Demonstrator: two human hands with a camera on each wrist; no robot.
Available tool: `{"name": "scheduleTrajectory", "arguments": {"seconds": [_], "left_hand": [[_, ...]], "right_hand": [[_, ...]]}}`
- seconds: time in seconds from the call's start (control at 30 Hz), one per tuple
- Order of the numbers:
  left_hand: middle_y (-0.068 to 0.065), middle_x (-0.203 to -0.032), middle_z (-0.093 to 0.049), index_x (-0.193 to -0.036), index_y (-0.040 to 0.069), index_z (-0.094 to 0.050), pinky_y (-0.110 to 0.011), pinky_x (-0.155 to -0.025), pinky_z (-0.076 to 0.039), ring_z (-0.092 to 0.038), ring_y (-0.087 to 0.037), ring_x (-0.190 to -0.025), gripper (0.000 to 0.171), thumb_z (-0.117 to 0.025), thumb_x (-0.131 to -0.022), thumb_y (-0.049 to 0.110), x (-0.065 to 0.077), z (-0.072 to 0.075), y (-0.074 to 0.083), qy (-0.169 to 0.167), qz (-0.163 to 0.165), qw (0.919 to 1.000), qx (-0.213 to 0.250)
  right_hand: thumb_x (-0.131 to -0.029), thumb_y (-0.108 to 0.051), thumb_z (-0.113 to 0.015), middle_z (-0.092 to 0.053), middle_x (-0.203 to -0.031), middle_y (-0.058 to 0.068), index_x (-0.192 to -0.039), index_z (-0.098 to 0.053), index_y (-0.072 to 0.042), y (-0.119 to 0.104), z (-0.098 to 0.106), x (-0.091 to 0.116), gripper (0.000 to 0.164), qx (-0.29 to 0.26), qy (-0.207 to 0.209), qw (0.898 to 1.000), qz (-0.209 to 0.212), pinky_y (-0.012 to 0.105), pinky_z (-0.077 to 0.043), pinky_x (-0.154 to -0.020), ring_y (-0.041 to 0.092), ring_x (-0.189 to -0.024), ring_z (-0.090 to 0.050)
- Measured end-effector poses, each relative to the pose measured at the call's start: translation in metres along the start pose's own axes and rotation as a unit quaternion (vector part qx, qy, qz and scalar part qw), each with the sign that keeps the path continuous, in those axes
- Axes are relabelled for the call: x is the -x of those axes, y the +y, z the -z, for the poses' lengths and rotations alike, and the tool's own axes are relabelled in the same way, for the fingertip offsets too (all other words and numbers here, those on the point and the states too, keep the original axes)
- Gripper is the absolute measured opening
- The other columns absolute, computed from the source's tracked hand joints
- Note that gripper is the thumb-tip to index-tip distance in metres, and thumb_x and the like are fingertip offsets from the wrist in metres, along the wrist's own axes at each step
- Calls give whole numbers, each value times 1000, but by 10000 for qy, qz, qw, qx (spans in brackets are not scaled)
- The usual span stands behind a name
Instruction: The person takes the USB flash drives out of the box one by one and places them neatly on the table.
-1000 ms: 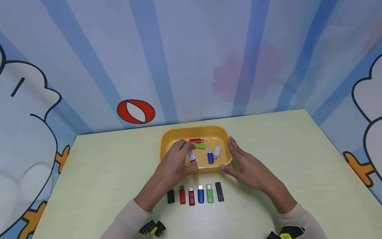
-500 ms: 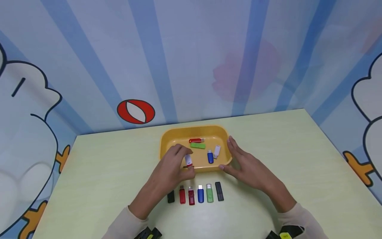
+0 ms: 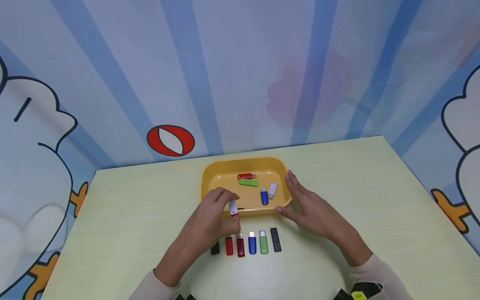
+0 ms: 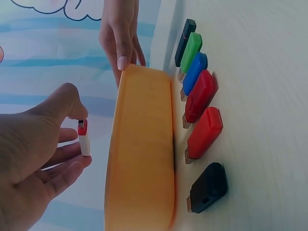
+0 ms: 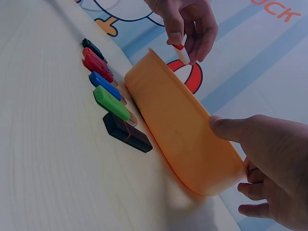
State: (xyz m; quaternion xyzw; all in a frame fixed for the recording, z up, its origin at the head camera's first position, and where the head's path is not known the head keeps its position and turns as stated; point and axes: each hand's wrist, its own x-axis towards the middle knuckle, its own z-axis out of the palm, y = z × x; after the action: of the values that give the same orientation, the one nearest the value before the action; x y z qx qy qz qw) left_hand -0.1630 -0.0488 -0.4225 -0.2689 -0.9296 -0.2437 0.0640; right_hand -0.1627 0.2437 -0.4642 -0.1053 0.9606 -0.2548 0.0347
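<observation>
The person's left hand [image 3: 208, 218] pinches a white-and-red USB stick [image 3: 233, 208] between thumb and fingertips, raised over the near edge of a yellow tray [image 3: 247, 196]. The right hand [image 3: 316, 211], thumb and fingers spread wide, touches the tray's right end. Four sticks lie inside: red [image 3: 246, 176], green [image 3: 248, 182], blue [image 3: 264, 197], white [image 3: 273, 189]. Six others [image 3: 252, 245] line the table [image 3: 142, 208] nearer the person.

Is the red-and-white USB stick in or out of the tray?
Out: the left hand pinches the stick higher than the tray rim, both wrist views show.
</observation>
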Motion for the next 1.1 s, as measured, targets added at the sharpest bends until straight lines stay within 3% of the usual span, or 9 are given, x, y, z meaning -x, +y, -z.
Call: {"name": "scheduleTrajectory", "arguments": {"seconds": [0.67,1.1], "left_hand": [[4,-120,-67,-123,17,-71,-30,-97,-60,-60,-12,-113,57,-99,-73,20,29,3,-8,-17,125,9999,-38],[5,-123,-68,-126,16,-71,-31,-98,-60,-60,-12,-115,58,-98,-75,22,46,6,-10,-291,405,9987,109]], "right_hand": [[-99,-67,-60,-10,-179,9,-172,-5,-17,1,0,0,104,5,-52,10000,12,62,-45,-114,43,-155,-37],[-98,-66,-62,-9,-179,8,-172,-5,-17,1,-1,0,106,-9,-53,10000,-12,62,-45,-115,42,-156,-37]]}}
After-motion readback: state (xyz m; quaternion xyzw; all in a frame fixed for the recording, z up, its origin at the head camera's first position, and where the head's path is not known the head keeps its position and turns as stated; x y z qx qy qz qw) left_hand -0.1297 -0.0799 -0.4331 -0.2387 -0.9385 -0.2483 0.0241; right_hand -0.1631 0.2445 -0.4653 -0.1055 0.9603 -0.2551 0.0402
